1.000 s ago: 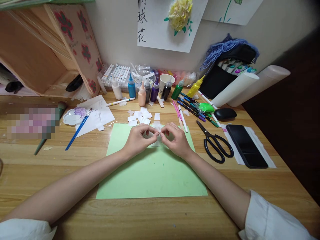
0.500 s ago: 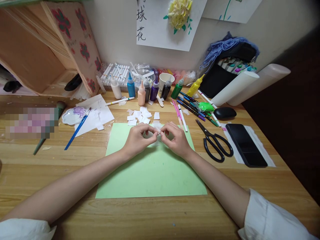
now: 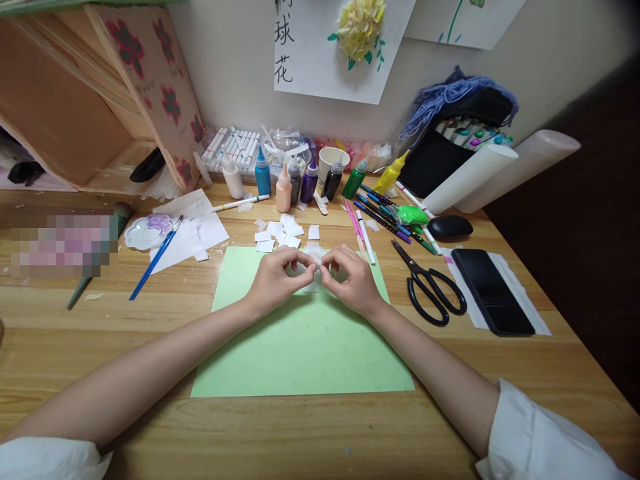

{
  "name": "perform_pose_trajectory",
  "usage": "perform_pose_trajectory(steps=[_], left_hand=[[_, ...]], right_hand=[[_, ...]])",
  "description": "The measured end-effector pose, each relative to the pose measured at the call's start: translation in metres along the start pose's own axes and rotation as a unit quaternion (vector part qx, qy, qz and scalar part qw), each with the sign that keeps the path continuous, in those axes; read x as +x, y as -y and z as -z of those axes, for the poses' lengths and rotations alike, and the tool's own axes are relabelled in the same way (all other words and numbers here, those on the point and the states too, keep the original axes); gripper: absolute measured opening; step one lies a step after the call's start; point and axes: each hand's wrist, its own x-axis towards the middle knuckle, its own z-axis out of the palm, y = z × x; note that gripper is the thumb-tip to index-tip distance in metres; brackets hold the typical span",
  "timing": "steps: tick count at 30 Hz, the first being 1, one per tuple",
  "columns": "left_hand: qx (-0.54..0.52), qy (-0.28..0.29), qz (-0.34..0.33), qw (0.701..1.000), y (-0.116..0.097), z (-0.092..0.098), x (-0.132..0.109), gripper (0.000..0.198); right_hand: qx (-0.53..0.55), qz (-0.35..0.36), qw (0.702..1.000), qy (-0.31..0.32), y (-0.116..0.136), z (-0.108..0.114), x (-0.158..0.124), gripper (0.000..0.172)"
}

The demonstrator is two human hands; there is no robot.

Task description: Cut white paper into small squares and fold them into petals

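Observation:
Above the upper part of a light green sheet of paper (image 3: 305, 353), my left hand (image 3: 277, 277) and my right hand (image 3: 354, 277) meet fingertip to fingertip. Each is closed in a pinch of thumb and forefinger on a small white paper piece (image 3: 318, 265), mostly covered by the fingers. Thin whitish paper (image 3: 314, 251) lies just behind the fingertips, partly hidden. Past the sheet's top edge are several cut white paper squares (image 3: 286, 230), loosely scattered and overlapping.
Paint bottles (image 3: 283, 189) stand in a row at the back. Black-handled scissors (image 3: 429, 283) and a phone (image 3: 493, 291) lie on the right. Pens (image 3: 385, 220) are piled behind them. On the left are a palette (image 3: 141, 232) and a blue paintbrush (image 3: 156, 260).
My fingertips have shifted very slightly at the pinched paper. The hands stay in the same place, and the view has tilted a touch.

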Motion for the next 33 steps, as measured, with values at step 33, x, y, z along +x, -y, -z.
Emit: perform_pose_trajectory(steps=[33], left_hand=[[0.126,-0.012,-0.108,0.986,-0.004,0.0,-0.003,0.01]], right_hand=[[0.054,-0.005,0.998,-0.016,-0.003,0.004,0.0,0.014]])
